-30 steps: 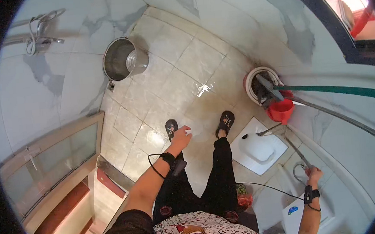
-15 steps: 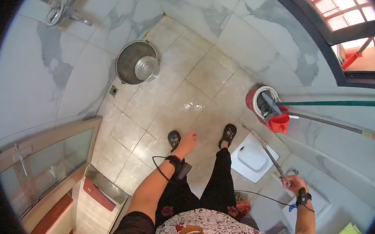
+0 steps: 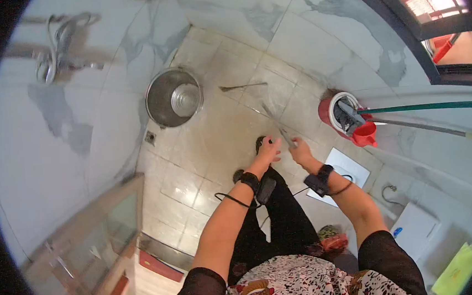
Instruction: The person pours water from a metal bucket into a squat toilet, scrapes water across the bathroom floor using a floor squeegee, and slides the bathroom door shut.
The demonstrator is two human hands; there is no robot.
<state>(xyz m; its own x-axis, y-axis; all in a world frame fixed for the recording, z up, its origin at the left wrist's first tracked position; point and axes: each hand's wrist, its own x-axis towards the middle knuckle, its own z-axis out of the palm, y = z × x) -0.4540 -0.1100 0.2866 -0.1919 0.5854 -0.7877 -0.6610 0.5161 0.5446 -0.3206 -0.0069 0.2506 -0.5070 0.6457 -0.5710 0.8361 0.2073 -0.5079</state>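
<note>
Handle [image 3: 283, 132] of some long floor tool is in the right hand [image 3: 302, 152], fingers wrapped round it, and it slants away over the wet tiles [image 3: 213, 135] in the middle of the room. At the far end there's a thin dark head [image 3: 244, 86] lying crosswise on the floor, a bit right of the metal bucket [image 3: 156, 104]. The shaft's pretty smeared toward that end, so I can't tell quite how the two join up.

Left hand [image 3: 269, 149] is just beside the handle with its fingers loosely spread, and it looks empty to me. There's a slim gap there, so not touching as far as I can see. Both wrists have black straps on, with a thin black cable nearby.

Round the edges: metal bucket sits far left against the wall, mouth facing the camera, with a small floor drain [image 3: 150, 137] just on the near side of it. Over on the right there's a red and white bucket [image 3: 325, 117] with grey stuff in it, a red scoop [image 3: 364, 134] right beside that, and a green pole [image 3: 427, 107] running off right. White squat toilet [image 3: 339, 159] is nearer, partly hidden behind the right forearm.
</note>
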